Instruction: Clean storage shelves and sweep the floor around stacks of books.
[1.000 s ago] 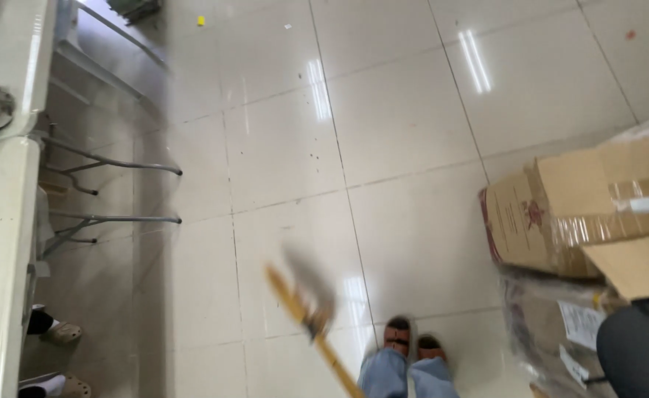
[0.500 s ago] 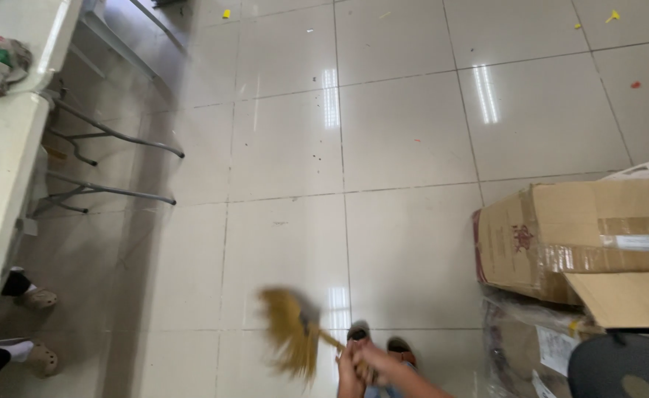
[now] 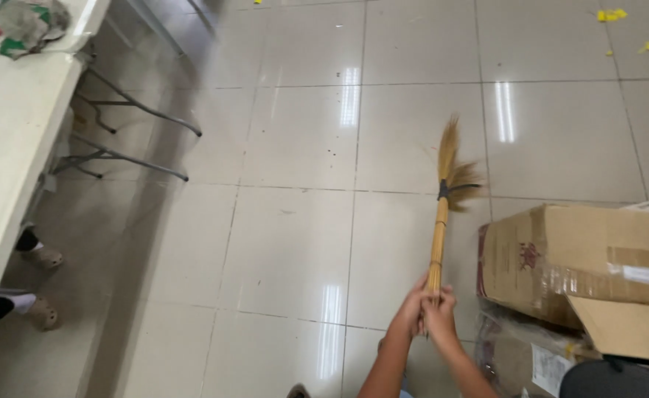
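Both hands, left hand (image 3: 411,306) and right hand (image 3: 440,309), are wrapped together around the lower end of a straw broom (image 3: 442,214) at about six o'clock. Its bundled, stiff handle runs toward twelve, its flared bristles hanging over the glossy tiled floor (image 3: 295,147). It looks light and dry, best held low. A cardboard box (image 3: 560,258) sits at four o'clock.
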